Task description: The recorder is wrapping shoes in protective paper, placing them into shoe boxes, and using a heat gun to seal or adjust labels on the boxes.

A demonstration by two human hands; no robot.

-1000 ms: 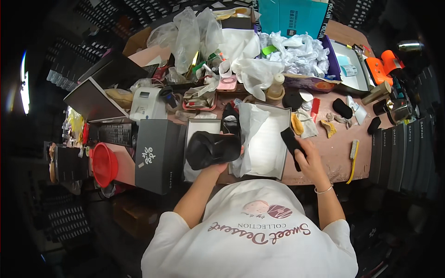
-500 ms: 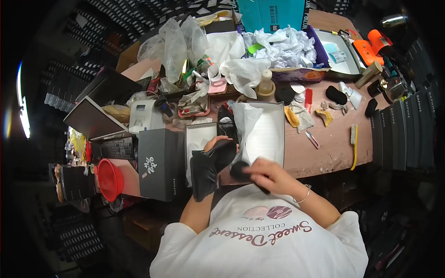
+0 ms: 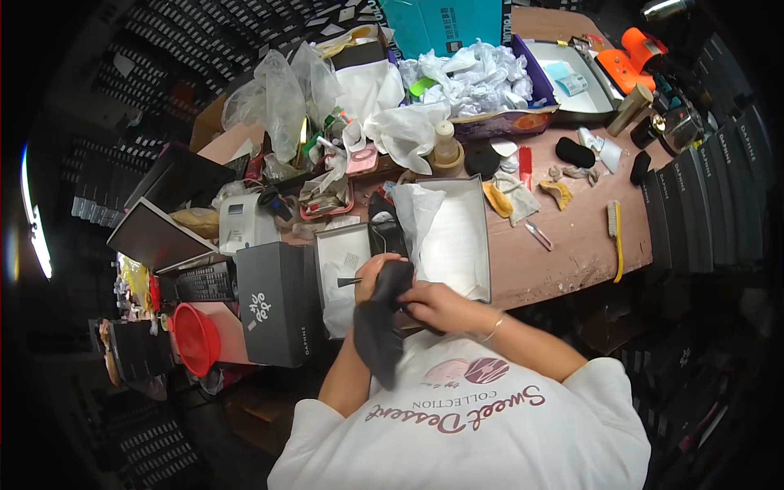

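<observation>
A black high-heeled boot [image 3: 380,327] hangs tilted in front of my shirt, its thin heel pointing left. My left hand [image 3: 376,272] is closed around the foot part from the far side. Against the boot's right side presses my right hand [image 3: 438,307], fingers curled on a dark pad [image 3: 430,329] that is mostly hidden beneath them. Just beyond my hands, another black heeled shoe [image 3: 385,229] lies between a shallow open box [image 3: 343,237] and a larger open shoe box [image 3: 487,245] lined with white paper.
A dark grey shoe box [image 3: 278,306] and a red basin [image 3: 196,339] stand at the left. Right of the open box lie tweezers [image 3: 539,235], yellow cloth pieces [image 3: 557,194] and a yellow-handled brush [image 3: 614,245]. Stacked grey boxes [image 3: 710,204] line the right edge.
My right hand has moved left and now touches the boot with the dark pad. The boot has turned, so its heel shows at the left. The whole view has shifted slightly.
</observation>
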